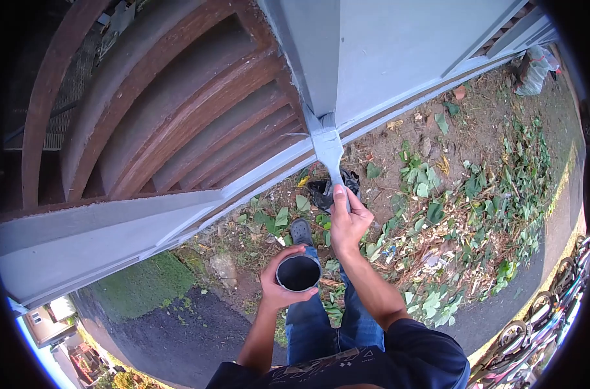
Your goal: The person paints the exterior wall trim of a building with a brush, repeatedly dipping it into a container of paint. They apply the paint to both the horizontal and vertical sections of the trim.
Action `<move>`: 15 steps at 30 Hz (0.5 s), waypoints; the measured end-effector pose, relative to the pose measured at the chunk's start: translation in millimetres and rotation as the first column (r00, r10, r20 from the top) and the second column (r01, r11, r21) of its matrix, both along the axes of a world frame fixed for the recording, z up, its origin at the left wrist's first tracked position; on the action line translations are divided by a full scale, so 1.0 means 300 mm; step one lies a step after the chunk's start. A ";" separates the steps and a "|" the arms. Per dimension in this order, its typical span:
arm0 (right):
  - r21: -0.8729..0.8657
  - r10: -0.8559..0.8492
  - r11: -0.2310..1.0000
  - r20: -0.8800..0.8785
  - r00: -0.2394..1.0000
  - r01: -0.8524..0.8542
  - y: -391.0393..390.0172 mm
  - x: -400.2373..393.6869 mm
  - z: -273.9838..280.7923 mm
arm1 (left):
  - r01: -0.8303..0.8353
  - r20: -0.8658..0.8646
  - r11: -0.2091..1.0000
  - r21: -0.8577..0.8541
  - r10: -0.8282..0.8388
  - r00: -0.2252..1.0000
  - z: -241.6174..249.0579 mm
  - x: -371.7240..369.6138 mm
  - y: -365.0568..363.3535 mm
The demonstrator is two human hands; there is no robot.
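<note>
My right hand (pixel 350 220) is closed around the handle of a paintbrush (pixel 328 148) coated in grey-blue paint. Its bristle end is up at the lower corner of the grey-blue post (pixel 317 58), beside the brown slatted frame (pixel 207 84). Lower down and to the left, my left hand (pixel 276 279) wraps around a round paint cup (pixel 299 272) in front of my legs. The cup's inside looks dark, and its rim has pale grey smears.
A grey-blue wall (pixel 398 52) meets the dirt ground along a low ledge. By its foot lies a black plastic bag (pixel 334 191). Cut leaves and dry debris (pixel 437 246) cover the soil at right. A filled clear bag (pixel 535 71) stands far right, with parked bicycles (pixel 541 311) below.
</note>
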State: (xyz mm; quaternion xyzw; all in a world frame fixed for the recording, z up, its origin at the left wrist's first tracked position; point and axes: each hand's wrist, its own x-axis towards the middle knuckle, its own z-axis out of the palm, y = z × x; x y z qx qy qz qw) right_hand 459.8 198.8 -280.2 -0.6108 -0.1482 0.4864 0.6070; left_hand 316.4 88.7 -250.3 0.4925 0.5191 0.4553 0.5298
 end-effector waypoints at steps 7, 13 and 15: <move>0.387 -0.105 0.922 0.205 0.973 0.018 -0.002 -0.017 0.362 | 0.004 0.074 0.997 0.081 -0.010 0.997 0.100 -0.061 0.002; 0.076 -0.190 0.981 0.233 0.954 0.177 0.003 -0.103 0.020 | 0.002 0.112 0.992 0.124 -0.016 0.994 0.187 -0.203 0.004; -0.060 -0.226 0.967 0.254 0.940 0.248 -0.014 -0.144 -0.071 | 0.028 0.109 0.991 0.130 -0.042 0.993 0.226 -0.260 -0.005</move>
